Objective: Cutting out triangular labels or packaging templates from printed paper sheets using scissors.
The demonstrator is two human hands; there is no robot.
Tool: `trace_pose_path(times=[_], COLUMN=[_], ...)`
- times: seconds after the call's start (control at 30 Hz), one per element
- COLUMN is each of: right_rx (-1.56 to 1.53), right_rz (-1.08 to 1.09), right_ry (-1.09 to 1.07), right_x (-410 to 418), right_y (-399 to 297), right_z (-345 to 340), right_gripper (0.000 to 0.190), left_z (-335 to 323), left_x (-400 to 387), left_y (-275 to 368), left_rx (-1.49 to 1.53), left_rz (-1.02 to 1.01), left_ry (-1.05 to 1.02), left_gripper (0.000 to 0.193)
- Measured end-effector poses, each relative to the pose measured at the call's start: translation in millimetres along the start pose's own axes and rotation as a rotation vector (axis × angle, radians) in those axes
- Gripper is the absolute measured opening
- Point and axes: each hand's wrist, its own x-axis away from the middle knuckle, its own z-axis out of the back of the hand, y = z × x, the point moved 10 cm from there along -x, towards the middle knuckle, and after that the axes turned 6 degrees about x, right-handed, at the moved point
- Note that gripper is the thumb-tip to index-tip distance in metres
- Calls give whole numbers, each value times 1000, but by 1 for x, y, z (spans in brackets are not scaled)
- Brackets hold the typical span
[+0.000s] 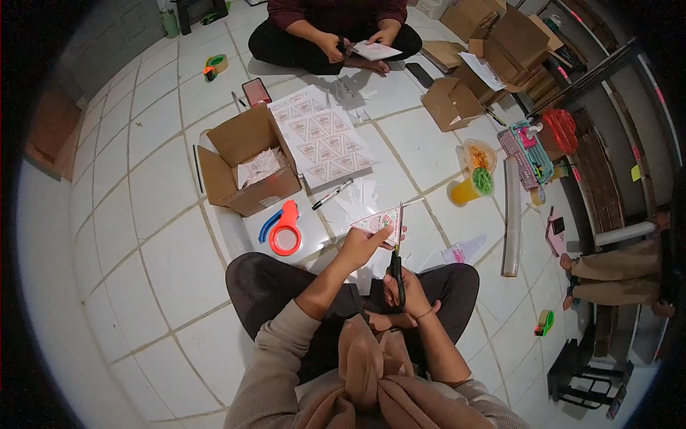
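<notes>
My left hand grips a triangular printed paper label between thumb and fingers. In my right hand is a pair of black-handled scissors, their blades at the label's right edge. Thin paper offcuts lie on the floor just beyond my left hand. Further off rests a stack of sheets printed with triangular labels. To its left stands an open cardboard box with cut paper pieces inside. A pen lies between the box and the offcuts.
Opposite sits a person holding scissors and white paper. An orange tape dispenser is at my left. A cup of orange drink, a long clear roll and baskets are at right. Another person's legs show at far right.
</notes>
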Motion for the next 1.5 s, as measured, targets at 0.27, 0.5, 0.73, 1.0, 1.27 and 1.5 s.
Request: trace_pose_path(times=[0.27, 0.5, 0.73, 1.0, 1.27, 1.5], right_rx=[-29, -4, -56, -276, -713, -693], right_rz=[-78, -116, -209, -490, -403, -384], right_ry=[16, 12, -28, -198, -449, -569], right_x=[-3, -5, -17, -8, -9, -3], right_y=[11, 19, 57, 131, 125, 113], right_z=[-3, 0, 0, -19, -23, -31], right_gripper=[29, 34, 42, 46, 37, 41], left_z=[6, 12, 33, 105, 169, 262], left_x=[-4, -8, -14, -7, 13, 30], left_y=[-20, -37, -84, -119, 103, 162], left_rx=[36, 68, 56, -339, -172, -514], left_rz=[81, 126, 254, 451, -297, -328], left_ry=[22, 35, 96, 450, 856, 1020], left_gripper=[32, 33, 35, 33, 15, 36])
